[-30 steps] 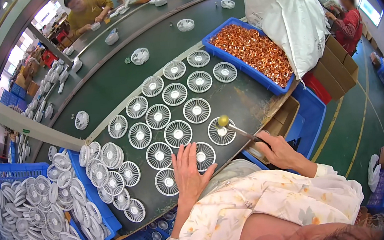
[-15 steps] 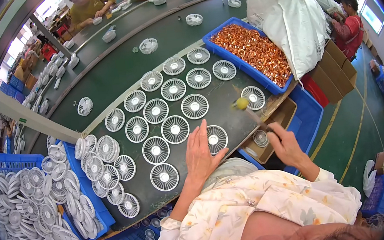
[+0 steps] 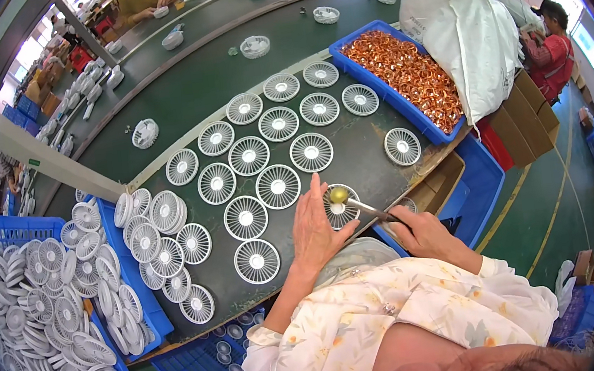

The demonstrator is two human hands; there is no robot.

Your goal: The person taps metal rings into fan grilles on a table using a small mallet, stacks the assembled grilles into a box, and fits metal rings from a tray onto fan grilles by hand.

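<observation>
My right hand [image 3: 427, 236] is closed around the dark handle of a small hammer [image 3: 365, 207] with a metal shaft and a rounded yellowish head. The head is over the middle of a white round fan grille [image 3: 335, 218] near the table's front edge, and hides its hub. Beside that grille my left hand [image 3: 309, 232] lies with fingers stretched out, its thumb by the rim; whether it presses on the grille I cannot tell. Several more grilles [image 3: 278, 186] lie flat in rows to the left and beyond, each with a pale hub. One grille [image 3: 402, 146] lies apart on the right.
A blue tray [image 3: 365, 79] of shiny copper-coloured rings stands at the back right beside a white sack [image 3: 460, 42]. Piled grilles fill blue crates [image 3: 6, 240] at left. A conveyor [image 3: 211, 71] carries white parts beyond the table. An open cardboard box [image 3: 450, 175] sits at right.
The hammer has swung down and left, from beside the lone right grille to over the grille by my left hand. My right hand moved slightly left and toward me. The whole view shifted a little.
</observation>
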